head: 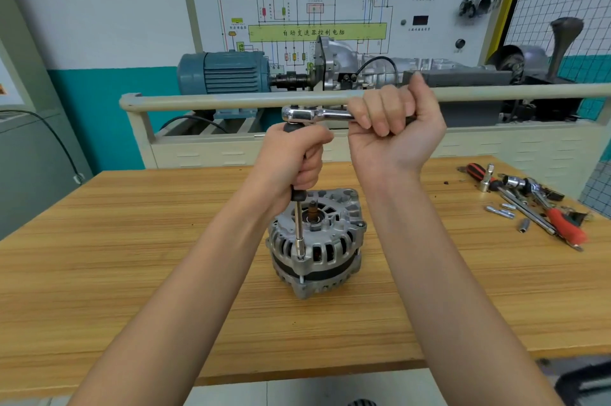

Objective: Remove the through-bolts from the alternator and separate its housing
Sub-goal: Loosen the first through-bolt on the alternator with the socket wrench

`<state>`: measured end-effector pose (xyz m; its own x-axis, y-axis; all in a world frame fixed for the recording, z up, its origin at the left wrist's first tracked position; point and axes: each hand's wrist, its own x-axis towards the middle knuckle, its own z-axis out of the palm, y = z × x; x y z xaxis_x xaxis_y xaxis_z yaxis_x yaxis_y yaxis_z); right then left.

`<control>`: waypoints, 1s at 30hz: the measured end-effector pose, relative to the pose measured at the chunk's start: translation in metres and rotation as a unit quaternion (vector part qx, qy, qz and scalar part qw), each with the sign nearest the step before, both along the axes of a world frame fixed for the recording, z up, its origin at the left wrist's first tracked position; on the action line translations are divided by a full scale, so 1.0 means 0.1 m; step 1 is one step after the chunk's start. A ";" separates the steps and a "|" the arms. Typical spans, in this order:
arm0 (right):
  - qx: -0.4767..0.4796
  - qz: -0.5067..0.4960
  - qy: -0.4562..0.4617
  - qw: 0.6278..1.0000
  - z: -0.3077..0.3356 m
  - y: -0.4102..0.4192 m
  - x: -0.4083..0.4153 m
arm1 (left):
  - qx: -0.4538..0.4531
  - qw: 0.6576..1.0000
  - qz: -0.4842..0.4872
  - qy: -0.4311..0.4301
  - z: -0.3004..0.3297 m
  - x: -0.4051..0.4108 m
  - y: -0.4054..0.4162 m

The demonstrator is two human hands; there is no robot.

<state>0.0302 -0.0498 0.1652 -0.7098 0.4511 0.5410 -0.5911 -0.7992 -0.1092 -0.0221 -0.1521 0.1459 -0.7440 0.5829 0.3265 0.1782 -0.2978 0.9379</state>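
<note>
A silver alternator (325, 250) stands upright on the wooden table (132, 256), shaft end up. A long extension bar (299, 227) runs straight down to a through-bolt at the alternator's front left rim. My left hand (292, 157) grips the black upper part of that bar. A chrome ratchet (307, 114) sits on top of the bar, head to the left. My right hand (395, 124) is wrapped around the ratchet's handle, which it hides.
Loose tools lie at the table's right: a red-handled screwdriver (477, 170), a second ratchet (525, 184), red pliers (565, 223), sockets and small bolts (499, 212). Behind the table stands a training bench with a rail (231, 99), blue motor (224, 73) and gearbox.
</note>
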 end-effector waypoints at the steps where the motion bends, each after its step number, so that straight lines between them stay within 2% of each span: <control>1: 0.036 -0.056 0.021 0.998 -0.02 -0.07 0.05 | 0.005 0.999 0.034 -0.001 -0.01 0.01 0.03; 3: 0.109 -0.203 0.086 0.969 -0.06 -0.24 0.13 | 0.012 0.996 0.093 -0.004 -0.01 0.05 0.08; 5: 0.155 -0.338 0.136 0.918 -0.11 -0.42 0.17 | 0.017 0.992 0.122 -0.001 -0.01 0.08 0.12; 7: 0.166 -0.376 0.146 0.900 -0.11 -0.49 0.17 | 0.020 0.991 0.133 0.004 -0.02 0.09 0.12; 9: 0.154 -0.328 0.138 0.922 -0.09 -0.42 0.15 | 0.023 0.991 0.129 0.004 -0.02 0.08 0.09; 13: 0.097 -0.078 0.059 0.991 0.02 -0.08 0.07 | 0.043 0.997 0.056 0.019 -0.05 0.05 0.00; 16: -0.005 0.113 -0.006 0.994 0.05 0.11 -0.07 | 0.033 0.998 -0.034 0.034 -0.03 0.04 -0.05; 19: -0.053 0.165 -0.028 0.984 0.06 0.18 -0.16 | 0.002 0.998 -0.052 0.028 0.01 0.04 -0.05; 22: -0.035 0.094 -0.028 0.995 0.06 0.11 -0.10 | 0.011 1.000 -0.001 0.004 0.00 0.02 -0.01; 25: 0.048 -0.055 0.010 0.997 0.01 -0.08 0.04 | 0.025 0.998 0.065 -0.005 -0.01 0.02 0.03; 28: 0.131 -0.251 0.093 0.955 -0.04 -0.36 0.14 | 0.029 0.993 0.117 -0.008 -0.01 0.03 0.08; 30: 0.158 -0.340 0.116 0.920 -0.05 -0.48 0.15 | 0.030 0.991 0.131 -0.001 -0.02 0.05 0.10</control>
<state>0.0457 -0.0981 0.1606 -0.1712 0.5421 0.8227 -0.9792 -0.1861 -0.0812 -0.0172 -0.1422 0.1444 -0.8682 0.3495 0.3523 0.2540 -0.2969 0.9205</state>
